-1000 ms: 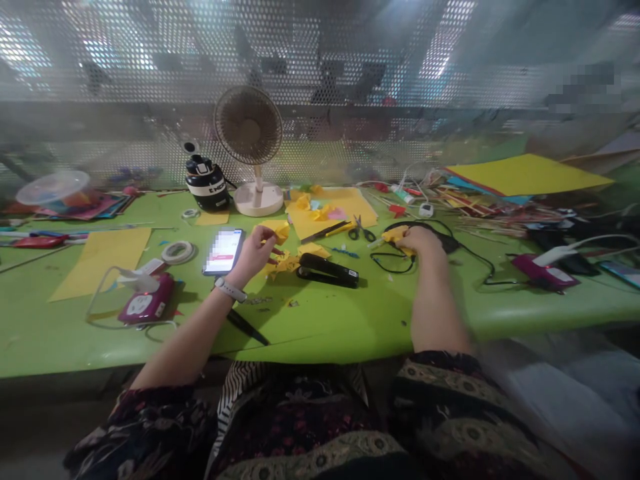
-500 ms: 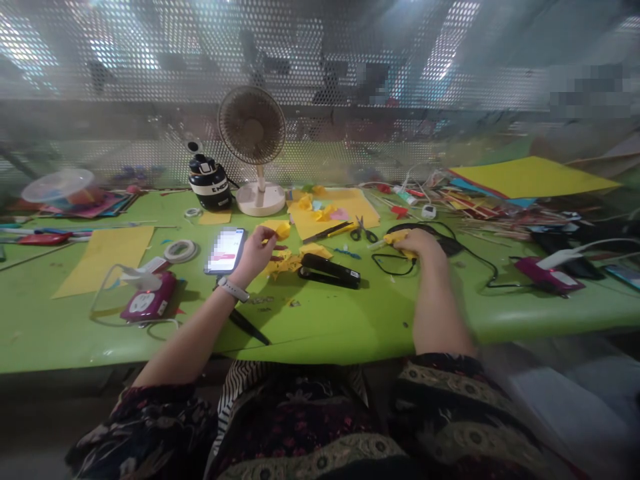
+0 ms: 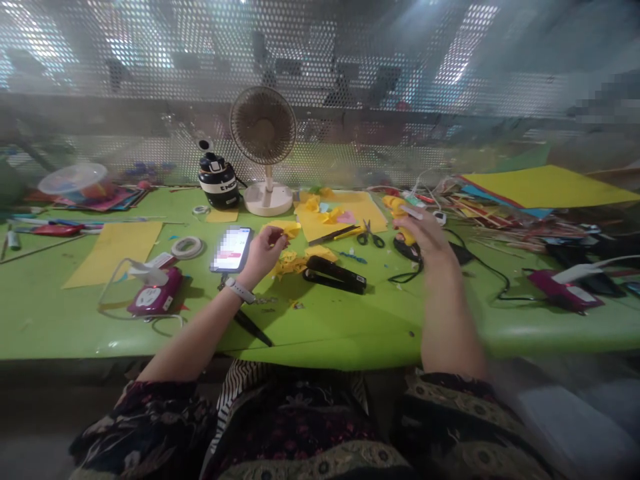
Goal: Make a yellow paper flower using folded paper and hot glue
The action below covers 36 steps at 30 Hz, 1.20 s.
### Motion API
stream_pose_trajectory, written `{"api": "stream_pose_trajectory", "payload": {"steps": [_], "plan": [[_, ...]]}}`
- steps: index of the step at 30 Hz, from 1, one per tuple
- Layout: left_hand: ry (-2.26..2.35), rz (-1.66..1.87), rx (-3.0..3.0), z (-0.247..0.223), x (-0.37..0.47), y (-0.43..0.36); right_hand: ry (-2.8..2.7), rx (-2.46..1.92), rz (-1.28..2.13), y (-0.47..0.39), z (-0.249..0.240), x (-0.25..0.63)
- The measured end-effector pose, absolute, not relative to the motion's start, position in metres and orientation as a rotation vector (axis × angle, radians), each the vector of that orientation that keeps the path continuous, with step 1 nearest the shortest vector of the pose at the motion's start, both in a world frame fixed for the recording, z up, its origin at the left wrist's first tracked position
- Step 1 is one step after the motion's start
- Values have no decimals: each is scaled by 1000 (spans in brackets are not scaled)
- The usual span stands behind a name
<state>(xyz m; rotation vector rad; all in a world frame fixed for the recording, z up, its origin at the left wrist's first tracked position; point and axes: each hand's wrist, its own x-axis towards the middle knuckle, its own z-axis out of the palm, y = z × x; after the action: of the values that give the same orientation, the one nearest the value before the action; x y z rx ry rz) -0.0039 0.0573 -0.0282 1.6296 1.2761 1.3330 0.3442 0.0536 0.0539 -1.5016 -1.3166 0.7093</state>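
Between the fingers of my left hand (image 3: 267, 250) is a yellow paper piece (image 3: 291, 231), above the green table (image 3: 320, 333). My right hand (image 3: 427, 233) is wrapped round a yellow glue gun (image 3: 395, 203), raised at the right with its cord hanging below. Crumpled yellow paper (image 3: 290, 264) lies just right of my left hand, touching a black stapler (image 3: 336, 275). Black scissors (image 3: 371, 239) rest between my hands, beside a dark pointed tool (image 3: 333, 235). A lit phone (image 3: 231, 250) lies left of my left hand.
A fan (image 3: 269, 198) and a black bottle (image 3: 219, 183) stand at the back. Yellow paper (image 3: 117, 250), a tape roll (image 3: 187, 247) and a purple power block (image 3: 156, 293) lie left. Stacked coloured sheets (image 3: 545, 187) and another purple block (image 3: 565, 290) are at the right.
My right hand has lifted the yellow glue gun off the table and tilted it upward. The whole view has shifted slightly; my left hand still pinches the yellow paper.
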Motion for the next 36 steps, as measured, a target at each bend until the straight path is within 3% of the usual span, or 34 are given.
{"api": "stream_pose_trajectory", "payload": {"steps": [7, 15, 21, 29, 36], "plan": [[1317, 1349, 1780, -25, -2, 54, -1576, -1157, 1000, 21, 67, 295], [1273, 1347, 1765, -18, -1, 46, -1680, -1109, 1171, 1, 69, 264], [1127, 1572, 2039, -13, 1, 44, -1725, -1108, 1318, -6, 63, 245], [1000, 1625, 2131, -10, 4, 39, -1654, -1053, 1419, -8, 53, 243], [976, 1618, 2130, -10, 6, 37, -1779, -1156, 1272, -8, 50, 236]]}}
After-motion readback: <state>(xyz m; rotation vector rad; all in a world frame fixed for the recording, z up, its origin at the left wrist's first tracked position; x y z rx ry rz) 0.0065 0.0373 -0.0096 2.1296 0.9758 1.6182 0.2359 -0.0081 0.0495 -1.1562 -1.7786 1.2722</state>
